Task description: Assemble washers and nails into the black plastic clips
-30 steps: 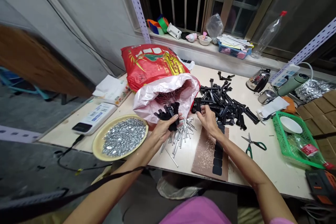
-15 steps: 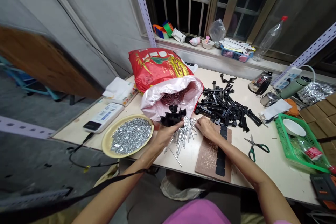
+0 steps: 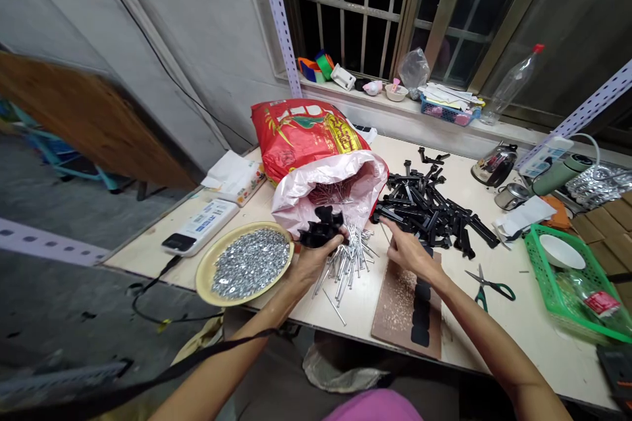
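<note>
Several black plastic parts [image 3: 320, 229] are bunched in my left hand [image 3: 312, 262], its fingers closed around them above the table. Beneath and beside that hand lies a loose pile of thin silver nails [image 3: 349, 266], one of them apart near the table's front edge. My right hand [image 3: 409, 251] is just right of the pile, thumb and forefinger closed on what looks like a single nail [image 3: 384, 231]. Behind the pile, the red bag [image 3: 309, 135] has its pale mouth turned toward me, with more nails inside.
A yellow bowl [image 3: 203, 281] of small metal washers stands at left. Black plastic parts [image 3: 434, 207] are heaped behind my right hand. A brown board [image 3: 395, 316] with black pads, green-handled scissors [image 3: 486, 286] and a green basket [image 3: 540, 279] lie to the right.
My right hand has drawn back from the nail pile toward the right, a thin nail now showing at its fingertips. My left hand still holds the black parts. The view has shifted slightly.
</note>
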{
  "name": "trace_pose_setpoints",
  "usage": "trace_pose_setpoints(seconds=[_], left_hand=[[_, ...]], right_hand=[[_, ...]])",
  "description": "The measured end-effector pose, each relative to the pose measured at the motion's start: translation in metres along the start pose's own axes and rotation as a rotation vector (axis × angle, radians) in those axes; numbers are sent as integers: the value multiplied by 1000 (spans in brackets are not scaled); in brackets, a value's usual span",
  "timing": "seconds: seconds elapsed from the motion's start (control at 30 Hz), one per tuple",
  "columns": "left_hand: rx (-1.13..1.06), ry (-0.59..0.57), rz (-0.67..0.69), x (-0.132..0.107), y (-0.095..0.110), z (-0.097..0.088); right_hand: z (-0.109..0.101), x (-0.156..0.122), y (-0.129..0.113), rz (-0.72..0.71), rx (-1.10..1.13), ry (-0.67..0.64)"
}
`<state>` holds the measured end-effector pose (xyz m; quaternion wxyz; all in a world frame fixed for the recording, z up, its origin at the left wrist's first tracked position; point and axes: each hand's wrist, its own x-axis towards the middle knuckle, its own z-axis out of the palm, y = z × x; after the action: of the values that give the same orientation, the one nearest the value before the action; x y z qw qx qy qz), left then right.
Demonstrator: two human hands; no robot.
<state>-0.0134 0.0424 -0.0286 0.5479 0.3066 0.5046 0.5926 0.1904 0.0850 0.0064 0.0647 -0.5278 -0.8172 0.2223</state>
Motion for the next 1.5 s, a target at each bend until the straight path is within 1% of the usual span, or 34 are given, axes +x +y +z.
trace_pose_setpoints(seconds=[0.03, 0.07, 0.13, 0.2, 0.27, 0.33, 0.4, 0.47, 0.57, 0.63, 0.73, 0.8, 0.87, 0.93, 1.0, 1.07, 1.13, 1.17, 1.2, 1.23, 1.27, 1.3, 1.33, 1.37, 1.4, 1.43, 1.5], left_hand=[[-29, -25, 20, 1, -2, 0], [-33, -24, 55, 2, -4, 0], [25, 26, 91, 2, -8, 3], [100, 92, 54, 0, -10, 5], [149, 123, -13, -3, -11, 8], [176, 117, -65, -7, -10, 10], [197, 106, -82, -10, -9, 11], [210, 100, -64, -11, -9, 10], [244, 95, 25, -8, -9, 7], [303, 97, 120, -4, -9, 4], [417, 68, 250, 1, -8, 1], [459, 42, 297, 3, -9, 2], [464, 23, 322, 3, -12, 3], [446, 3, 316, 3, -17, 5], [387, -17, 263, 2, -21, 5], [313, -24, 197, 0, -22, 3], [225, -13, 145, -3, -20, 1], [163, -14, 128, -6, -18, -1], [93, -21, 113, -8, -15, -3], [20, -31, 96, -11, -13, -4], [-36, -40, 82, -15, -10, -5], [-58, -48, 74, -18, -8, -5], [-37, -50, 69, -21, -7, -5], [6, -47, 64, -24, -6, -5], [57, -45, 59, -26, -5, -3], [106, -46, 50, -28, -6, -2], [167, -67, 29, -29, -7, 2]], right_hand=[[-6, -2, -1, -50, 127, 44], [-12, -2, -3, -90, 271, 100], [-20, 0, -11, -136, 544, 244], [-24, 5, -22, -165, 746, 400], [-25, 9, -33, -185, 839, 508], [-25, 10, -41, -207, 834, 541], [-25, 8, -46, -246, 759, 545], [-25, 5, -47, -296, 674, 554], [-30, 2, -44, -341, 565, 527], [-35, 1, -41, -381, 451, 452], [-43, 0, -38, -471, 230, 297], [-45, -1, -40, -486, 79, 220], [-46, -2, -46, -467, -71, 163], [-45, -2, -56, -459, -178, 115], [-46, -1, -66, -493, -193, 88], [-49, 2, -71, -582, -110, 93], [-52, 8, -69, -635, 15, 132], [-52, 12, -65, -608, 59, 161], [-50, 16, -59, -532, 70, 181], [-46, 19, -52, -409, 45, 165], [-39, 22, -45, -263, -6, 110], [-29, 25, -38, -123, -67, 30], [-17, 27, -32, -2, -124, -69], [-5, 29, -28, 75, -161, -143], [7, 31, -25, 123, -183, -190], [17, 32, -24, 147, -195, -208], [32, 34, -27, 172, -216, -202]])
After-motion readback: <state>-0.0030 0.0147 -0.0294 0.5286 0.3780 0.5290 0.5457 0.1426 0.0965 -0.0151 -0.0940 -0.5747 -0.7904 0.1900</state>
